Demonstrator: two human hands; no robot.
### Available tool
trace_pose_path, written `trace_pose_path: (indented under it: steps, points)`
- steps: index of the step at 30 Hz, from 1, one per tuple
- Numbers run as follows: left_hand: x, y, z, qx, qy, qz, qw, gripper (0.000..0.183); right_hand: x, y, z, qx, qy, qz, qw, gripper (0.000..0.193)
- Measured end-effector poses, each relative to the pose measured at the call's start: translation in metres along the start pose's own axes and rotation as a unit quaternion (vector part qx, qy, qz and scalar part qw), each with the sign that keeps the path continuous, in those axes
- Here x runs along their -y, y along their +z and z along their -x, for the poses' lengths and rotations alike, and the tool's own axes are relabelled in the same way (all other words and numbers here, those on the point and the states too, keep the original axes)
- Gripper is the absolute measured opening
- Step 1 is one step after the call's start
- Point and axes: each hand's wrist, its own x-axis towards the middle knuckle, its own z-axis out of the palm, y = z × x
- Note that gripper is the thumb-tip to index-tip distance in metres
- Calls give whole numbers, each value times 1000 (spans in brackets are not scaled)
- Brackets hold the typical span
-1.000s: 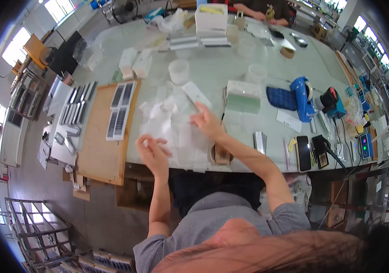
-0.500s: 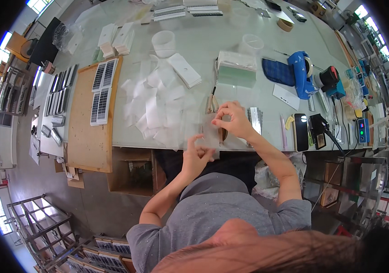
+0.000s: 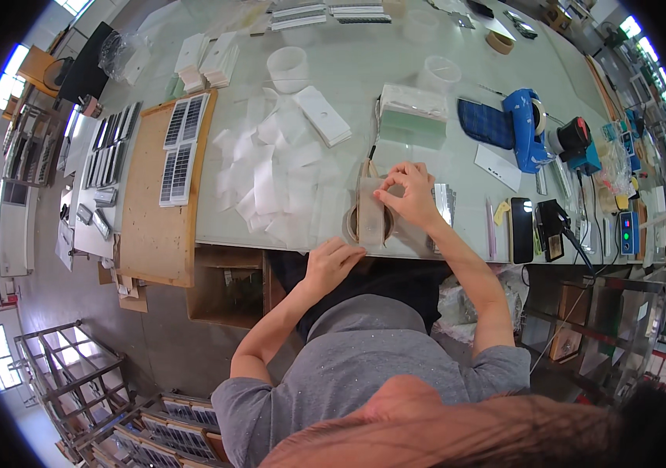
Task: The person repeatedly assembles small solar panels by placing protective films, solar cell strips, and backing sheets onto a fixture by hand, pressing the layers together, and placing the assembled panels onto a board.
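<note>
A translucent plastic strip (image 3: 371, 209) lies lengthwise near the front edge of the table, over a brown ring that looks like a tape roll (image 3: 352, 226). My right hand (image 3: 411, 195) pinches the strip's right edge between thumb and forefinger, toward its far end. At the near end, my left hand (image 3: 331, 264) has its fingers pressed together on the strip's corner, just off the table edge. Beyond the strip lies a thin dark-tipped tool (image 3: 371, 153). Left of it spreads a loose heap of white translucent film pieces (image 3: 267, 175).
A stack of clear sheets (image 3: 412, 117) stands ahead, near a blue tape dispenser (image 3: 522, 129). Metal strips (image 3: 444, 204) and a phone (image 3: 521, 230) lie to the right. On the left, a wooden board (image 3: 146, 183) bears small solar panels (image 3: 180, 148). White plates (image 3: 323, 115) lie behind the film heap.
The strip, blurred and tilted between my hands before, now runs straight over the ring. My left fingers have gone from spread to pressed together at its near end. The view has shifted slightly.
</note>
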Motion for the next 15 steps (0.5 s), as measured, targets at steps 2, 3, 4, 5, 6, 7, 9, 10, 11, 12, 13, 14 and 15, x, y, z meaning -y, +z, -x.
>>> trace_pose_path:
  steps: [2,3,4,5,6,7,9,10,11,12,13,14,15]
  points:
    - [-3,1,-4,-5,-42,32,999,7,-1,0,-4,-8,-8,6,1000,19]
    - [-5,1,-5,-3,-68,51,996,8,-1,0,-5,-9,-7,10,1000,19]
    - [-5,1,-5,-1,-94,69,993,9,-1,1,-6,-10,-7,14,1000,19]
    - [-5,1,-4,-1,-94,69,993,9,-1,2,-5,-10,-7,14,1000,19]
    - [-4,1,-3,-1,-99,71,993,9,-1,4,-5,-12,-14,23,1000,19]
    - [-4,2,-2,-1,-104,75,992,9,-2,5,-4,-14,-22,33,999,19]
    - [-2,2,-1,5,-99,68,993,9,-1,4,-4,-11,-16,28,999,19]
    - [-2,2,-1,11,-95,62,993,9,-1,4,-4,-7,-11,24,1000,19]
    - [-1,2,-1,12,-95,62,994,9,-2,5,-5,-8,-11,24,1000,19]
    - [-1,2,-2,14,-90,56,994,9,-3,5,-5,-5,-12,26,1000,19]
    - [-1,2,-3,15,-86,50,995,8,-4,5,-6,-2,-13,29,1000,20]
    - [0,2,-4,15,-84,50,995,8,-5,5,-8,-4,-14,29,999,20]
    - [2,2,-4,14,-84,46,995,9,-5,6,-9,-1,-9,36,999,25]
